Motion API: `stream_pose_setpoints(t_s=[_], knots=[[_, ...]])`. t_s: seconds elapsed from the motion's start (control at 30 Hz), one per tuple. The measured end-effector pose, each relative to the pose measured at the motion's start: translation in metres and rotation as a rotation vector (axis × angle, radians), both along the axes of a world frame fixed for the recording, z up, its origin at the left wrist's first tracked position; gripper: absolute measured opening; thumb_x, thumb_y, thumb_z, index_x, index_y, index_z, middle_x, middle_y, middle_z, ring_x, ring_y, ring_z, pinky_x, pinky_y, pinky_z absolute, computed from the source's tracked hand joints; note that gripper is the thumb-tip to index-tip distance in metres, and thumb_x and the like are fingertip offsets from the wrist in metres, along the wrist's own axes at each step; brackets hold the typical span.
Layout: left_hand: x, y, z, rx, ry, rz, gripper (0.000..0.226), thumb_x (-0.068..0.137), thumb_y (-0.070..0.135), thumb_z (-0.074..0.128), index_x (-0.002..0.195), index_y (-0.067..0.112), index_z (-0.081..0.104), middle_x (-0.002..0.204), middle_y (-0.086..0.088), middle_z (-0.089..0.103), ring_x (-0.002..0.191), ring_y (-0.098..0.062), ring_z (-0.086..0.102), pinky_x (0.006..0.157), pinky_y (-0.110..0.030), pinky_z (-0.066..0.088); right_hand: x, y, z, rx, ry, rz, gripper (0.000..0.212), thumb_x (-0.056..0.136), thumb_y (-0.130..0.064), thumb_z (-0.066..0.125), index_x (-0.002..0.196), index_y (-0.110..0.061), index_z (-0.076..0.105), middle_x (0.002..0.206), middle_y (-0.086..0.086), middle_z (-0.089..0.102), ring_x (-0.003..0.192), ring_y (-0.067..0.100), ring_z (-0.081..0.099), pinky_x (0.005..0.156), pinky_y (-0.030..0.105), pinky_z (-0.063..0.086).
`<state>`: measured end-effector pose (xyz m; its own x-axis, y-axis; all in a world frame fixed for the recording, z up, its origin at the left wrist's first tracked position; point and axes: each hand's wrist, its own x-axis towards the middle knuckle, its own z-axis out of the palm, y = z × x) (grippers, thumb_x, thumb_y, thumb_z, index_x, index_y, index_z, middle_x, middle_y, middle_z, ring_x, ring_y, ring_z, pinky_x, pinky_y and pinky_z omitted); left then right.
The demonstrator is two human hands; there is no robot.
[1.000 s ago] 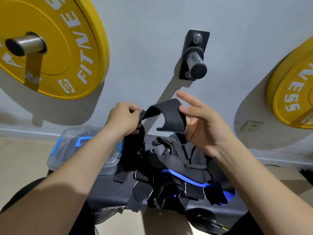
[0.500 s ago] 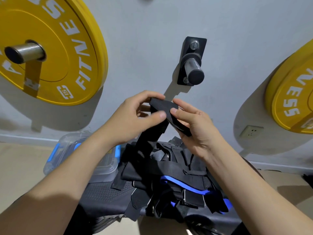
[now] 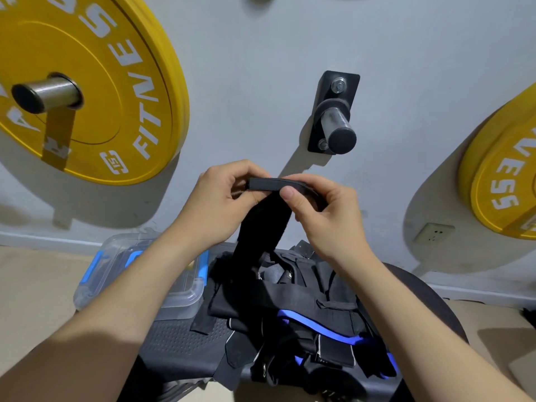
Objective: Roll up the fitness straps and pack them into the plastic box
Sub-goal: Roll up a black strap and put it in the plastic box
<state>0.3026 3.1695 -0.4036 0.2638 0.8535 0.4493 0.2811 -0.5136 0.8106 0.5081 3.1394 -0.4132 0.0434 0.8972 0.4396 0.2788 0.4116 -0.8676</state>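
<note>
- Above the bench (image 3: pixel 179 343), in front of the grey wall, one black strap (image 3: pixel 261 227) is held up by both hands.
- Grip, left hand (image 3: pixel 220 204): the fingers are curled, with thumb and fingertips pinching the left side of the strap's folded upper end.
- Grip, right hand (image 3: pixel 327 216): the fingers are curled. The thumb lies on the near face of the fold and the other fingers are behind it, pinching the right side.
- Upper end of the strap: it is turned over into a flat, narrow fold that lies roughly level between the two hands.
- Remainder of the strap: it hangs down from the fold, and its lower end meets the pile of straps (image 3: pixel 290 309).
- Stock: the pile of straps is a loose black heap lying on the bench, directly below the hands. A blue band (image 3: pixel 324 332) runs through it, and some pieces at the near side have pale edges.
- Container: the plastic box (image 3: pixel 116 256) is clear with blue latches (image 3: pixel 92 269). It sits at the far left of the bench, just beside the pile, and the left forearm hides part of it. Its contents cannot be made out.
- Wall fittings: a yellow weight plate (image 3: pixel 116 82) hangs on a steel peg at upper left, and a second yellow plate (image 3: pixel 499 181) is at the right edge. Between them, above the hands, is a bare peg (image 3: pixel 336 123) on a black bracket.
- Low on the wall at the right is a socket (image 3: pixel 433 232).
</note>
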Motion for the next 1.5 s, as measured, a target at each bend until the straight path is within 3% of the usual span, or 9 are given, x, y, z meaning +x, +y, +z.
stream_pose_setpoints(t_s=[0.23, 0.33, 0.57, 0.7, 0.87, 1.1, 1.2, 1.33, 1.5], knots=[[0.001, 0.002, 0.001, -0.098, -0.147, -0.054, 0.014, 0.102, 0.013, 0.072, 0.112, 0.019, 0.08, 0.099, 0.002, 0.083, 0.094, -0.014, 0.081, 0.083, -0.027, 0.065, -0.006, 0.005, -0.008, 0.08, -0.056, -0.117, 0.021, 0.101, -0.022, 0.076, 0.121, -0.022, 0.082, 0.1, -0.006, 0.082, 0.089, 0.014, 0.075, 0.079, 0.04, 0.061], [-0.002, 0.007, 0.003, -0.112, -0.188, -0.059, 0.017, 0.102, 0.008, 0.071, 0.11, 0.019, 0.082, 0.101, 0.001, 0.084, 0.095, -0.016, 0.081, 0.085, -0.026, 0.064, -0.01, 0.007, -0.009, 0.027, 0.104, -0.035, 0.021, 0.102, -0.017, 0.074, 0.122, -0.018, 0.082, 0.096, -0.006, 0.083, 0.079, 0.007, 0.073, 0.065, 0.033, 0.062], [-0.009, 0.008, 0.001, -0.286, -0.392, -0.119, 0.019, 0.094, 0.023, 0.076, 0.108, 0.013, 0.084, 0.109, -0.009, 0.084, 0.109, -0.025, 0.079, 0.099, -0.03, 0.061, -0.012, 0.017, -0.003, 0.04, 0.166, 0.159, 0.017, 0.095, -0.003, 0.079, 0.109, -0.011, 0.084, 0.099, 0.0, 0.084, 0.095, 0.013, 0.079, 0.088, 0.03, 0.061], [-0.015, 0.008, -0.003, -0.356, -0.316, -0.091, 0.022, 0.094, 0.01, 0.079, 0.115, 0.014, 0.081, 0.102, -0.009, 0.084, 0.101, -0.022, 0.081, 0.087, -0.024, 0.062, -0.005, 0.018, -0.002, 0.031, -0.032, 0.145, 0.02, 0.091, -0.011, 0.086, 0.11, -0.015, 0.083, 0.085, -0.01, 0.082, 0.081, 0.008, 0.078, 0.081, 0.028, 0.06], [-0.013, 0.005, -0.002, -0.295, -0.163, -0.037, 0.008, 0.096, 0.015, 0.081, 0.101, 0.021, 0.079, 0.085, -0.01, 0.083, 0.08, -0.023, 0.082, 0.068, -0.026, 0.062, 0.005, 0.014, 0.0, -0.078, -0.032, 0.183, 0.013, 0.09, -0.01, 0.086, 0.101, -0.017, 0.084, 0.081, 0.003, 0.081, 0.063, 0.015, 0.071, 0.058, 0.026, 0.056], [-0.005, 0.001, -0.008, -0.391, -0.207, -0.071, 0.03, 0.09, 0.041, 0.081, 0.088, 0.013, 0.071, 0.084, -0.034, 0.072, 0.075, -0.03, 0.066, 0.075, -0.038, 0.048, 0.009, 0.01, -0.007, 0.008, -0.132, 0.05, 0.018, 0.086, -0.012, 0.091, 0.1, -0.021, 0.086, 0.085, -0.005, 0.082, 0.078, 0.017, 0.077, 0.074, 0.036, 0.061], [-0.009, 0.005, -0.009, -0.391, -0.19, -0.06, 0.009, 0.089, 0.023, 0.087, 0.096, 0.022, 0.081, 0.092, -0.011, 0.083, 0.089, -0.021, 0.081, 0.08, -0.029, 0.061, 0.007, 0.004, -0.007, -0.028, -0.152, 0.146, 0.016, 0.091, -0.021, 0.087, 0.107, -0.023, 0.086, 0.077, -0.003, 0.079, 0.064, 0.017, 0.071, 0.06, 0.033, 0.057], [-0.012, 0.006, -0.007, -0.39, -0.201, -0.121, 0.024, 0.09, 0.015, 0.085, 0.114, 0.018, 0.081, 0.097, -0.01, 0.084, 0.093, -0.025, 0.083, 0.081, -0.03, 0.065, 0.008, 0.011, -0.008, -0.106, -0.081, 0.116, 0.019, 0.094, -0.019, 0.083, 0.114, -0.017, 0.081, 0.074, 0.001, 0.077, 0.055, 0.013, 0.065, 0.055, 0.03, 0.056], [-0.01, 0.002, -0.009, -0.396, -0.18, -0.147, 0.012, 0.098, 0.015, 0.078, 0.109, 0.013, 0.072, 0.093, -0.017, 0.083, 0.089, -0.033, 0.082, 0.081, -0.041, 0.068, 0.002, 0.016, -0.009, -0.031, -0.116, 0.038, 0.012, 0.089, -0.012, 0.087, 0.097, -0.015, 0.08, 0.089, -0.004, 0.081, 0.086, 0.01, 0.078, 0.082, 0.036, 0.063]])
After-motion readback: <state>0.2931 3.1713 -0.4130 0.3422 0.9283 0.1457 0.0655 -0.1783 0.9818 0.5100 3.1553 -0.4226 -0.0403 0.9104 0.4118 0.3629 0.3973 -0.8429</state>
